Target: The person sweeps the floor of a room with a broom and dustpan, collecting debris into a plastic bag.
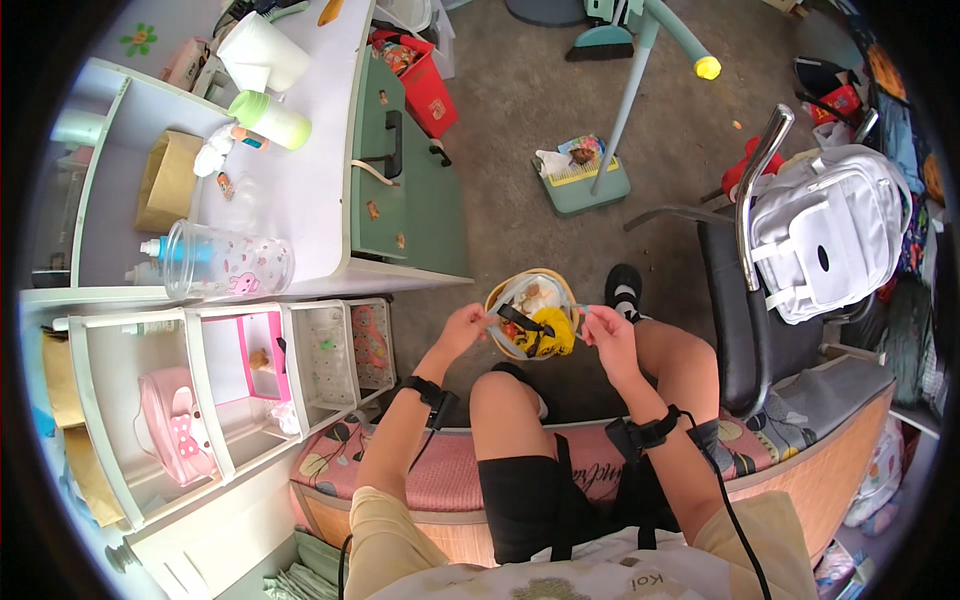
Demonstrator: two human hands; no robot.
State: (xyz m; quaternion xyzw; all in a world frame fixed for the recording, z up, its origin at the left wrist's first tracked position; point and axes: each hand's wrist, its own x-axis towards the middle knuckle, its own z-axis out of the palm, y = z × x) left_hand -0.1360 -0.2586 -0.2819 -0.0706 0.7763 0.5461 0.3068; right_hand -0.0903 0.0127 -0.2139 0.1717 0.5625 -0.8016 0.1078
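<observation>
A small round waste bin with a yellow rim (541,272) stands on the floor between my feet. A pale plastic bag (510,294) lines it. Crumpled white tissue, a yellow wrapper (555,332) and other litter lie inside. At the bin's left edge my left hand (464,329) pinches the bag's edge. On the opposite side my right hand (610,338) is closed, thumb against fingers, on the bag's edge just outside the rim. Both hands are level with each other. The lower wall of the bin is mostly hidden.
A green dustpan (590,193) with litter stands on the floor ahead. To the right is a black chair (722,290) bearing a silver-white backpack (830,235). At left are a desk with a clear plastic cup (228,262), green drawers (400,170) and a white shelf rack (205,400).
</observation>
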